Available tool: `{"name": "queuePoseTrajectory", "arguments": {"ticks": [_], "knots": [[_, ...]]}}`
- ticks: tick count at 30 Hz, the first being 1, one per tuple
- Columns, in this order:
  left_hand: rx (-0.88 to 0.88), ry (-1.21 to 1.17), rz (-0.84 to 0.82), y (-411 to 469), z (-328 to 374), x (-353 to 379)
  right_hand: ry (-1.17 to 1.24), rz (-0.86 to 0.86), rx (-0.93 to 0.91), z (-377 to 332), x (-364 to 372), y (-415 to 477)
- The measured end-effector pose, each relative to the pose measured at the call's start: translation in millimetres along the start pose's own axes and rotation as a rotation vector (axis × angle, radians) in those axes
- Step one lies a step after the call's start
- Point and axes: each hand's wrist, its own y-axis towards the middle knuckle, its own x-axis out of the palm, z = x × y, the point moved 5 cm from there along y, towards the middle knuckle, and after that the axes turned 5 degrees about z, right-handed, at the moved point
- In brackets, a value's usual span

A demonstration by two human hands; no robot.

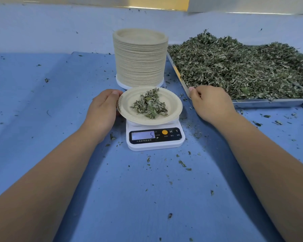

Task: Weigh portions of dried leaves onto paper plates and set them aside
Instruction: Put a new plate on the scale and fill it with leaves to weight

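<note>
Dried leaves (150, 106) lie in a small heap in the middle of the paper plate (128, 98), which sits on the white scale (155, 145) right in front of you. Its display (143, 135) reads 5. The plate is wider than the scale's platform and overhangs it on the left.

Your left hand (101, 110) is at the plate's left rim. The thumb lies over the top of the edge and the fingers curl underneath, out of sight, so you are pinching the rim.

Your right hand (211, 103) rests knuckles up at the near left corner of the metal tray (269, 103). Its thumb tip touches the tray's rim and its fingers are curled under; whether they hold any leaves I cannot tell.

The tray lies to the right of the scale, and a big loose pile (234, 67) of the same leaves fills it, heaped above its rim. Just behind the scale stands a tall stack of plates (140, 58), close to the tray's left edge.

Everything rests on a blue cloth (42, 110), and leaf crumbs (182, 163) are scattered over it — most thickly between the scale and the tray and in front of the scale.
</note>
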Motion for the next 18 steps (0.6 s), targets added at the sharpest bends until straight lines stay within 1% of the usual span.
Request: {"name": "queuePoseTrajectory", "arguments": {"ticks": [4, 8, 13, 15, 18], "knots": [[-0.014, -0.025, 0.011, 2, -2, 1, -0.021, -0.041, 0.009, 0, 2, 1], [-0.057, -0.082, 0.027, 4, -5, 0, 0.060, -0.057, 0.100, 4, -2, 11], [-0.042, -0.078, 0.015, 3, -3, 1, 0.102, -0.150, 0.185, 5, -13, 32], [-0.047, -0.065, 0.013, 3, -4, 0, 0.134, -0.139, 0.186, -1, -23, 40], [-0.055, -0.061, 0.002, 3, -5, -1, 0.250, -0.084, 0.179, -20, -39, 49]]}}
